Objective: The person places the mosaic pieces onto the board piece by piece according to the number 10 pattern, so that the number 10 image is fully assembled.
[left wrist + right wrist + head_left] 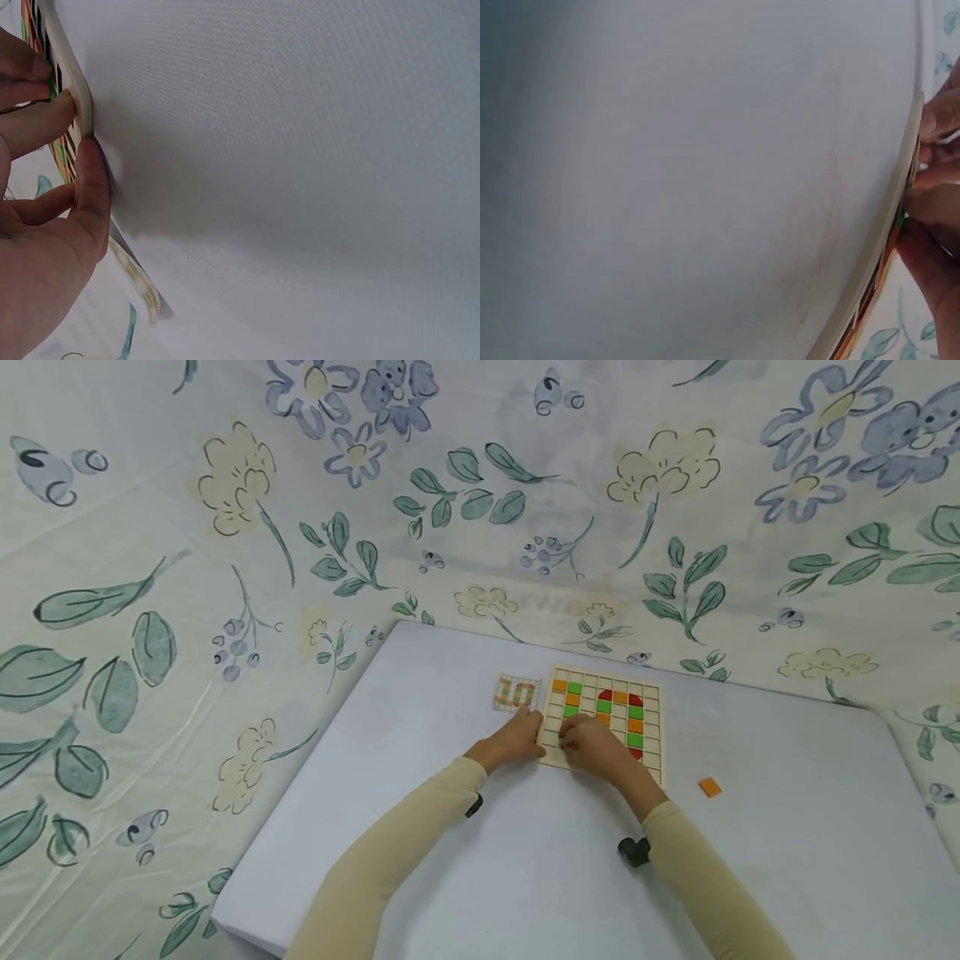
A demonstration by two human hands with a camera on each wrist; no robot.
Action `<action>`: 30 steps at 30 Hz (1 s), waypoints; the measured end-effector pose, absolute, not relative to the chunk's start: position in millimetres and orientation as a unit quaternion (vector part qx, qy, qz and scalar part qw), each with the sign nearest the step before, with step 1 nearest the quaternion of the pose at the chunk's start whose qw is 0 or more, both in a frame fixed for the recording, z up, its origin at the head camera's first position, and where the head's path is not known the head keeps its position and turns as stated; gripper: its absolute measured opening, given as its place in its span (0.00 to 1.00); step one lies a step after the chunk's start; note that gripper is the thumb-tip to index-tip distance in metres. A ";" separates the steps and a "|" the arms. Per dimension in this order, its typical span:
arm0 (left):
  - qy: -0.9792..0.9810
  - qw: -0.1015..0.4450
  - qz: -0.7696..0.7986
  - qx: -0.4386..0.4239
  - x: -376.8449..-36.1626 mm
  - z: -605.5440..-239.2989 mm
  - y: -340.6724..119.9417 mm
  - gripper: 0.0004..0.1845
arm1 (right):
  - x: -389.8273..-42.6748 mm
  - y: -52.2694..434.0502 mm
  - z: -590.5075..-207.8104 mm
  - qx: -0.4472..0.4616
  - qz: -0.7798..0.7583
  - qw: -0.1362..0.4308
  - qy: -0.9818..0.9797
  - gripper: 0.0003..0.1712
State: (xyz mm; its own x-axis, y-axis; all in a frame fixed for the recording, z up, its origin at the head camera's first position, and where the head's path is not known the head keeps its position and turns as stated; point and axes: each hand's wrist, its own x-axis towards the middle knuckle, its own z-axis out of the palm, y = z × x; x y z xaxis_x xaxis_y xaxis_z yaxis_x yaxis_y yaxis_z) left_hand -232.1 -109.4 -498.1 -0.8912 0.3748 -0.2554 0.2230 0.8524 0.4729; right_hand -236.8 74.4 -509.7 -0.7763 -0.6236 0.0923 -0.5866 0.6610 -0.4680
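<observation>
A pale wooden grid board (652, 762) lies on the table, with several orange, green and red tiles in its squares. My left hand (517, 737) grips the board's left edge near the front corner. In the left wrist view, its fingers (91, 187) touch the board's rim. My right hand (596, 747) is over the board's front left part, its thumb and fingertips pinching a small green tile (901, 220), mostly hidden by the fingers. Beyond the left hand lies a checked pattern card (516, 691), coloured in orange and green.
A loose orange tile (709, 787) lies on the white-covered table (787, 843), to the right of the board. Flower-printed cloth (480, 527) hangs behind the table and on its left side. A dark wrist camera (634, 852) sits below the right forearm.
</observation>
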 end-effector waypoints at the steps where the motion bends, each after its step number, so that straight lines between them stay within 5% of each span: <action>1: 0.947 0.172 0.223 0.158 -232.0 -497.8 -109.4 0.21 | -236.3 74.3 -509.2 -0.339 -0.235 0.037 0.910 0.03; 17: 0.947 0.178 0.225 0.144 -232.2 -501.1 -109.2 0.24 | -213.6 88.9 -510.7 -0.284 -0.285 0.005 0.915 0.11; 23: 0.946 0.177 0.234 0.138 -232.1 -500.5 -108.1 0.23 | -208.7 131.8 -500.0 -0.220 -0.289 -0.043 0.931 0.12; 30: 0.944 0.182 0.234 0.142 -231.3 -497.9 -107.6 0.20 | -202.4 193.8 -485.5 -0.141 -0.288 -0.033 0.947 0.15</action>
